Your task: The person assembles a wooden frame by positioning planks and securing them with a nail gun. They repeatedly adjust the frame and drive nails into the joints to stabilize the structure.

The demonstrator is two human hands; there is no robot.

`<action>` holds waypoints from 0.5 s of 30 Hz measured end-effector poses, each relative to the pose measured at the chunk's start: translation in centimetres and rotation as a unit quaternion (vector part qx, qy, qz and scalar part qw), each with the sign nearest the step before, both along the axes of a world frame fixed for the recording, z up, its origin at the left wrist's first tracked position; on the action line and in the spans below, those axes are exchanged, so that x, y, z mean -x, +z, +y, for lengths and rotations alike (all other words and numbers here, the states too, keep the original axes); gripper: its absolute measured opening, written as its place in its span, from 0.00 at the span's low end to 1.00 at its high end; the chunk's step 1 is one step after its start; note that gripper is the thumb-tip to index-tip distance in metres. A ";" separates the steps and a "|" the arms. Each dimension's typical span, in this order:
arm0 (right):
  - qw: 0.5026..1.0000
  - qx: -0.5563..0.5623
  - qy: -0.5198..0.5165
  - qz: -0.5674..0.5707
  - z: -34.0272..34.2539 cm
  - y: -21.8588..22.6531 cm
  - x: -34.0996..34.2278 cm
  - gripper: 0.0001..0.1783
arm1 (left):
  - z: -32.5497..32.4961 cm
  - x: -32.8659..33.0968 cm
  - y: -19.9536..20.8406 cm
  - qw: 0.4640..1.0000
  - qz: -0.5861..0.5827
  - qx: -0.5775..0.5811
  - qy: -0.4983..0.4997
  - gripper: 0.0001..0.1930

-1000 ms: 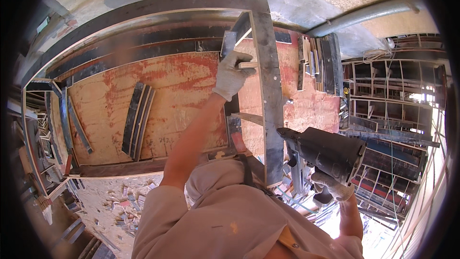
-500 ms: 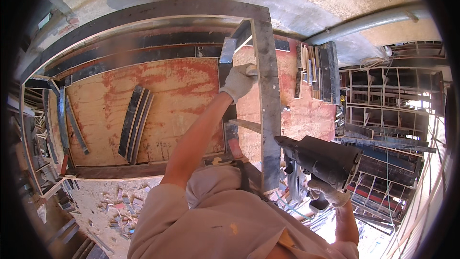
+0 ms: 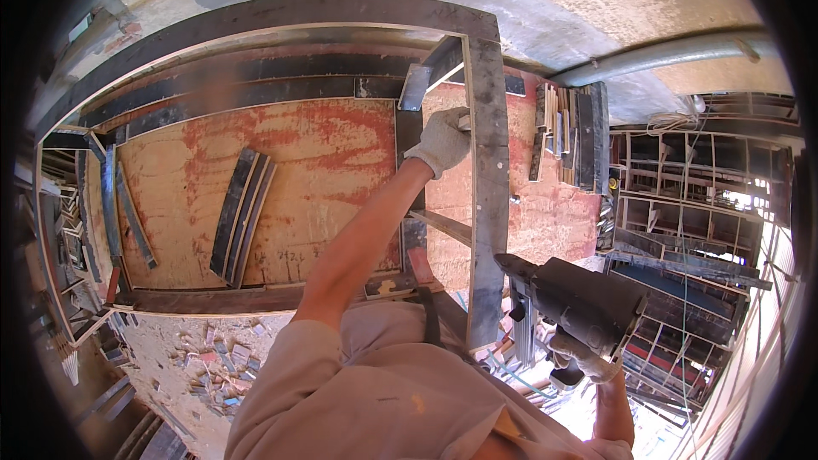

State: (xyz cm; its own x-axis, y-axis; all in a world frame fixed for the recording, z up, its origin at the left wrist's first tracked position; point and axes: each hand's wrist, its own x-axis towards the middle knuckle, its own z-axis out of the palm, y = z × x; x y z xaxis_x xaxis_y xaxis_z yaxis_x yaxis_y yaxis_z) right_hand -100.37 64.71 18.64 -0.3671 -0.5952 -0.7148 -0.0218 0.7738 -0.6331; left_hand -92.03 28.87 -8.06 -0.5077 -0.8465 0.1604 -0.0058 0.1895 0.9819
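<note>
A long rectangular frame (image 3: 487,145) of dark-faced boards lies across the table in front of me. My left hand (image 3: 445,141), in a pale work glove, is closed at the inner edge of its right-end board; the fingertips are partly hidden there. Below and above that hand, short braces join the board, one of them a dark angled piece (image 3: 416,85). In my right hand (image 3: 588,358), also gloved, is a black nail gun (image 3: 579,298), held by its handle. Its nose points left, close to the lower part of the end board.
Under the frame is a red-stained plywood tabletop (image 3: 332,170) with several loose dark strips (image 3: 243,217). Stacked strips (image 3: 575,132) stand at its far right. Slatted frames (image 3: 682,196) are piled at right, beyond a wall pipe (image 3: 665,57). Wood scraps (image 3: 226,366) litter the floor.
The view has shifted a little, so the frame, both hands and nail gun appear slightly farther right. My left hand stays at the end board and the nail gun stays beside it.
</note>
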 end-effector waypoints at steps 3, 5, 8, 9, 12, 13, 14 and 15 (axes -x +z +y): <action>1.000 0.021 0.002 -0.008 -0.4 0.0 0.5 0.13 | -0.8 0.8 -0.8 0.998 0.017 -0.051 -0.037 0.11; 0.999 0.035 0.002 0.005 -0.5 0.0 0.3 0.16 | -1.4 1.2 -1.5 0.994 0.047 -0.083 -0.057 0.10; 0.999 0.016 -0.018 0.022 0.5 -0.3 0.2 0.20 | -0.9 1.2 -1.1 0.989 0.082 -0.101 -0.074 0.08; 0.999 0.022 -0.020 0.021 0.7 -0.4 0.2 0.20 | -1.0 1.2 -0.9 0.988 0.083 -0.109 -0.069 0.08; 1.000 0.006 -0.019 0.003 0.7 -0.6 0.6 0.20 | -1.1 0.4 0.9 0.989 0.016 -0.136 -0.061 0.13; 1.000 0.009 -0.024 -0.001 0.7 -0.5 0.5 0.20 | -1.1 0.0 1.9 0.987 -0.018 -0.145 -0.061 0.16; 0.999 0.012 -0.029 -0.006 0.7 -0.5 0.4 0.20 | -0.4 0.0 1.1 0.994 -0.023 -0.106 0.022 0.20; 0.999 0.030 -0.040 -0.008 0.9 -0.5 0.1 0.19 | 0.6 0.2 -0.4 0.992 -0.027 -0.066 0.105 0.24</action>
State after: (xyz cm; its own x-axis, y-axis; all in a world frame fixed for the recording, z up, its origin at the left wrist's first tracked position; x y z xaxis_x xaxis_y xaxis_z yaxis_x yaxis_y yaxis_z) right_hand -100.47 65.65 18.13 -0.4038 -0.6064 -0.6850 0.0496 0.7332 -0.6782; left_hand -92.22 29.46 -8.43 -0.3230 -0.9462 0.0185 -0.0858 0.0488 0.9951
